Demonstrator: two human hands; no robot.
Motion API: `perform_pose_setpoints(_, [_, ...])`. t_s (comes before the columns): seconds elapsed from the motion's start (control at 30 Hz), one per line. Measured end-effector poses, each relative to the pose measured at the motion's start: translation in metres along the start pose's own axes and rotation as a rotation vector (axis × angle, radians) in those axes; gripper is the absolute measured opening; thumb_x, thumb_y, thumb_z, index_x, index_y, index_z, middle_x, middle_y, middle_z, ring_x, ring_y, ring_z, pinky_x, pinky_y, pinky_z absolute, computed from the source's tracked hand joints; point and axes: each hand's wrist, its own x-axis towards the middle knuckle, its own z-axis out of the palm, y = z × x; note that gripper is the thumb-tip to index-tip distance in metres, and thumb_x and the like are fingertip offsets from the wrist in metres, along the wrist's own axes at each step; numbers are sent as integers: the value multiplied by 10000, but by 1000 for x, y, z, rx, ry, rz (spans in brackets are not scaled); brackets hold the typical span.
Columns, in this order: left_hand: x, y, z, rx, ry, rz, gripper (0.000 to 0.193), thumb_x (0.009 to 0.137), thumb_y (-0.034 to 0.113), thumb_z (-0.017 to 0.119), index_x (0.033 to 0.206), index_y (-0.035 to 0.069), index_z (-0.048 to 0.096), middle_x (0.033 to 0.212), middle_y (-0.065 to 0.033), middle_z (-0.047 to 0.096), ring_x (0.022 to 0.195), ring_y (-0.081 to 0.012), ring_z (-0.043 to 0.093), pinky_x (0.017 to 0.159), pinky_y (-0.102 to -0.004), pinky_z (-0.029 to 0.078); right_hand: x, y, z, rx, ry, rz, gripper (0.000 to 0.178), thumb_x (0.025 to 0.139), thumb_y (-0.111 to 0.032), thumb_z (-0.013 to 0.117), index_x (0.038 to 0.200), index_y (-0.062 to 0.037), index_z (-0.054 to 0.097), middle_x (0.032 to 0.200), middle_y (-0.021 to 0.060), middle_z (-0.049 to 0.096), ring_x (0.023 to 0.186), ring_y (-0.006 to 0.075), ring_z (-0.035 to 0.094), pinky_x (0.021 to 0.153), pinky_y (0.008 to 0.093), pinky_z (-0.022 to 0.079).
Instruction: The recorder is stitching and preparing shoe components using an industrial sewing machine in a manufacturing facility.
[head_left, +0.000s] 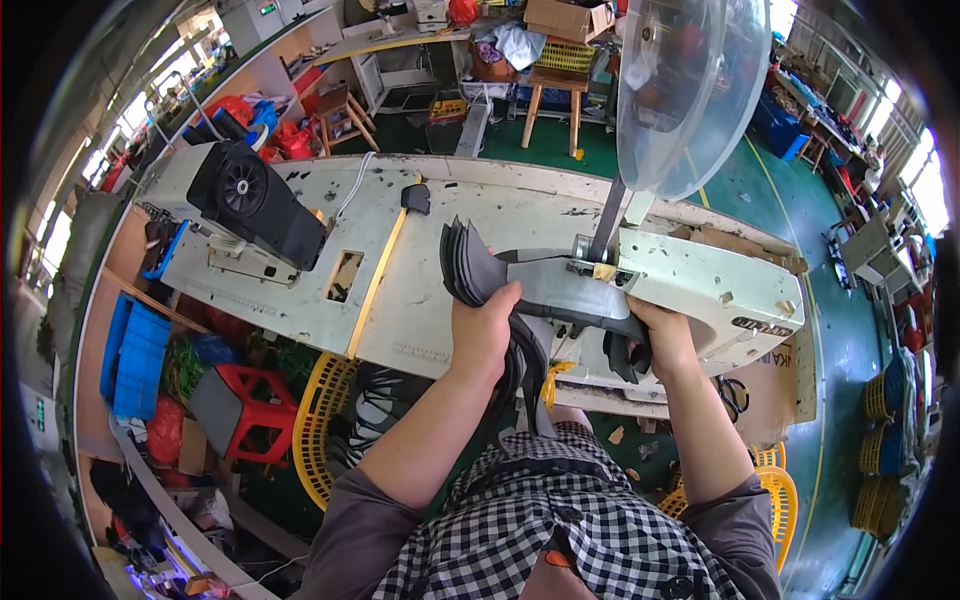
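Note:
My left hand (485, 325) is closed round a fanned stack of thin dark grey leather-like pieces (467, 262). From it a long grey strip (565, 290) stretches across to my right hand (660, 335), whose fingers are closed on its right end. The strip lies against the head of a white machine (710, 285). More dark pieces (520, 370) hang from my left hand over the table's front edge, with a yellow tie (553, 382) beside them. Below my right fingers a dark curled piece (627, 355) shows.
A clear round cover (692, 95) rises above the machine, with a dark belt (606, 220) beneath. Left on the worktable (405, 285) stands another white-and-black machine (250, 195). Yellow baskets (318, 430) flank my lap. A red stool (250, 405) stands at the left.

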Motion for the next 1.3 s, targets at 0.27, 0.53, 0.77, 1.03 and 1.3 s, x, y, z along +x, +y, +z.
perform_pose_setpoints(0.27, [-14, -10, -56, -183, 21, -96, 397, 807, 225, 701, 1121, 29, 557, 996, -52, 605, 878, -146, 574, 788, -285, 464, 13, 34, -37, 250, 279, -167, 342, 872, -163, 567, 1177, -17, 522, 1078, 96, 582, 927, 187, 589, 755, 308, 496])
perform_pose_setpoints(0.53, [-45, -25, -117, -170, 266, -33, 453, 813, 93, 604, 1240, 21, 474, 890, -45, 566, 838, -161, 561, 784, -300, 435, -15, 128, 14, -104, -193, 424, 251, 903, -146, 530, 1136, -52, 532, 891, 53, 593, 828, 110, 559, 717, 239, 463])
perform_pose_setpoints(0.77, [-70, -18, -146, -200, 358, 81, 436, 806, 45, 566, 1230, 5, 472, 916, -44, 549, 850, -168, 551, 827, -296, 407, -24, 77, 111, -559, -470, -407, 373, 894, -88, 562, 1258, -51, 489, 927, 25, 578, 785, 78, 529, 712, 213, 434])
perform_pose_setpoints(1.03, [-97, -14, -170, -272, 416, 161, 426, 816, 64, 559, 1223, -9, 460, 920, -37, 525, 862, -159, 520, 844, -296, 394, -6, 38, 124, -443, -402, -496, 364, 899, -55, 535, 1261, -37, 501, 1114, 50, 553, 895, 121, 554, 753, 247, 464])
perform_pose_setpoints(1.3, [-106, -17, -171, -305, 415, 171, 425, 822, 64, 552, 1228, -9, 451, 912, -35, 523, 860, -154, 523, 840, -295, 393, -19, 46, 134, -1308, -350, -864, 305, 834, -119, 586, 1136, -92, 555, 1147, 154, 552, 915, 273, 596, 748, 356, 499])
